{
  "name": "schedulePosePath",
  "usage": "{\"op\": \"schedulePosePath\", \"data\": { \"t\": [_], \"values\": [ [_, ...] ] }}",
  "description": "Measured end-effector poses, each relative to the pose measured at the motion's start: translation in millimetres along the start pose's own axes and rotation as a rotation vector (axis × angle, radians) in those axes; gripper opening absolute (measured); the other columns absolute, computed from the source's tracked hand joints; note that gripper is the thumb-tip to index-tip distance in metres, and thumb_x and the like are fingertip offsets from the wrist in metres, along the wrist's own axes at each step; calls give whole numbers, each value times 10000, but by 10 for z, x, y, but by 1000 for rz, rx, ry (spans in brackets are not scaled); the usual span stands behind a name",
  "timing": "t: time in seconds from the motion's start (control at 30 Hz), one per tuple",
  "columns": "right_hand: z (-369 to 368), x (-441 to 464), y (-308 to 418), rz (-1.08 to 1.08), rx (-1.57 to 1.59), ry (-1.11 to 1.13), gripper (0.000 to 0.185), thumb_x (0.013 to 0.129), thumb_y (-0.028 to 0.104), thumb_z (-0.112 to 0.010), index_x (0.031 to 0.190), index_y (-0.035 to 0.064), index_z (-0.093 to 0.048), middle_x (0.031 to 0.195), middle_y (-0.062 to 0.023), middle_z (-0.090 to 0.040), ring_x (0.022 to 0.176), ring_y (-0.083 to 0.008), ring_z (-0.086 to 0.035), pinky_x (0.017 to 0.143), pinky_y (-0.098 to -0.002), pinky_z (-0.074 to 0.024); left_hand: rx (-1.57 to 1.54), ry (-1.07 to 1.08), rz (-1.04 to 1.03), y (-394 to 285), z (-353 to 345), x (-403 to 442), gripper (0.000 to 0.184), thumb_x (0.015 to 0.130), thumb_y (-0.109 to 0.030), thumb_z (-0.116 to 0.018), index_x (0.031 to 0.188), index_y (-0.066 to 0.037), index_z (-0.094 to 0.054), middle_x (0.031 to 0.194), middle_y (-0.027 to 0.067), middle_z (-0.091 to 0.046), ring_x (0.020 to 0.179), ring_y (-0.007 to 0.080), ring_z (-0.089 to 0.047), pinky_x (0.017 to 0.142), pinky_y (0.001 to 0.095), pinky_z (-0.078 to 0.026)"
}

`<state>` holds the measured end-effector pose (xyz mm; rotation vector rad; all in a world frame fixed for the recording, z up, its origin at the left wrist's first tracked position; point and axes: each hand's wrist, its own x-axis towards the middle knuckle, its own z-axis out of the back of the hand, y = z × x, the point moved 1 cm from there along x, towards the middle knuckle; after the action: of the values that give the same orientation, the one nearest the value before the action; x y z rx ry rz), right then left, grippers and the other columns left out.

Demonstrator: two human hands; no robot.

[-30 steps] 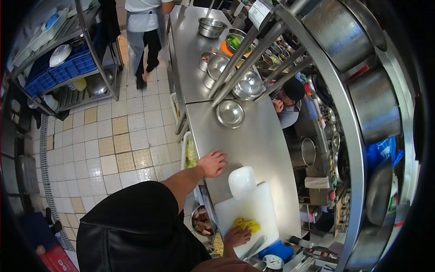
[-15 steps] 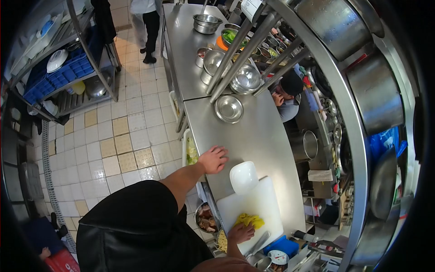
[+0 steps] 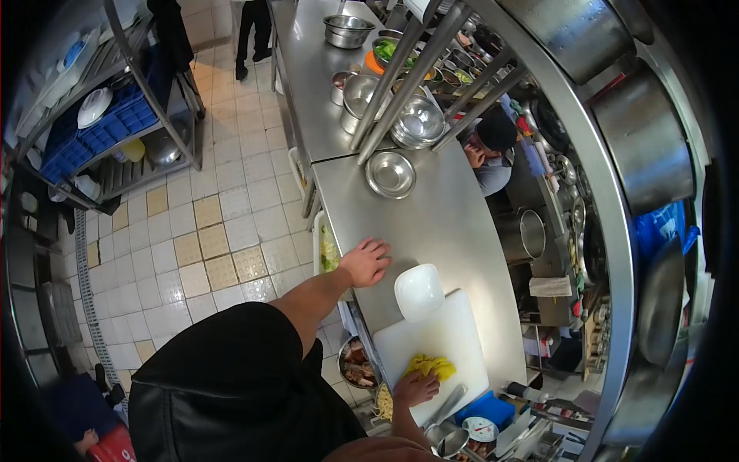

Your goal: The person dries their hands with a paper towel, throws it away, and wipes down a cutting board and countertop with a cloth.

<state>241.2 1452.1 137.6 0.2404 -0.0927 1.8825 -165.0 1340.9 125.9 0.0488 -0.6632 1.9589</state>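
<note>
My left hand rests palm down on the steel table near its edge, fingers apart and holding nothing. Beside it stands a white bowl, which touches or overlaps the corner of a white cutting board. On the board, my right hand has its fingers on a crumpled yellow item; whether this is cloth or food I cannot tell. A broad-bladed knife lies by the board's lower edge, close to my right hand.
Steel bowls stand farther up the table. A metal shelf frame with large pots rises at the right. Beyond the table a person in a black cap is near the stove area; another's legs show at the top. A blue container sits below the board.
The view has shifted slightly. The person in the aisle has moved farther away toward the top. Both my hands stay in about the same places, the right one still on the yellow item.
</note>
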Motion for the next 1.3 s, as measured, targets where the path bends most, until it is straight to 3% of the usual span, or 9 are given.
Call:
{"op": "schedulePosePath", "data": {
  "t": [0.2, 0.9, 1.3],
  "values": [
    [-3, 1, -15, 41, 0, -7, 538, 982, 371, -542, 1441, 91, -562, 1460, -220, -523, 1338, -426, -457, 1084, -575, -381, -6, 30, -2, -21, 64, 16, 399, 930, -324, -620, 1291, -163, -675, 1486, 100, -546, 1453, 315, -431, 1245, 536, -301],
    [32, -7, 21, 53, 84, -73, 506, 957, 333, -596, 1408, 106, -583, 1453, -205, -540, 1324, -426, -473, 1090, -573, -365, 13, 94, 22, 2, -26, 61, 433, 961, -362, -597, 1355, -194, -661, 1528, 99, -525, 1471, 328, -416, 1259, 541, -265],
    [-16, -1, 10, -11, 70, -9, 536, 919, 339, -622, 1416, 143, -584, 1502, -172, -512, 1374, -404, -438, 1150, -562, -330, 54, 58, -2, -28, -16, 92, 414, 939, -325, -650, 1326, -186, -691, 1510, 105, -546, 1437, 345, -449, 1212, 564, -319]
  ]
}}
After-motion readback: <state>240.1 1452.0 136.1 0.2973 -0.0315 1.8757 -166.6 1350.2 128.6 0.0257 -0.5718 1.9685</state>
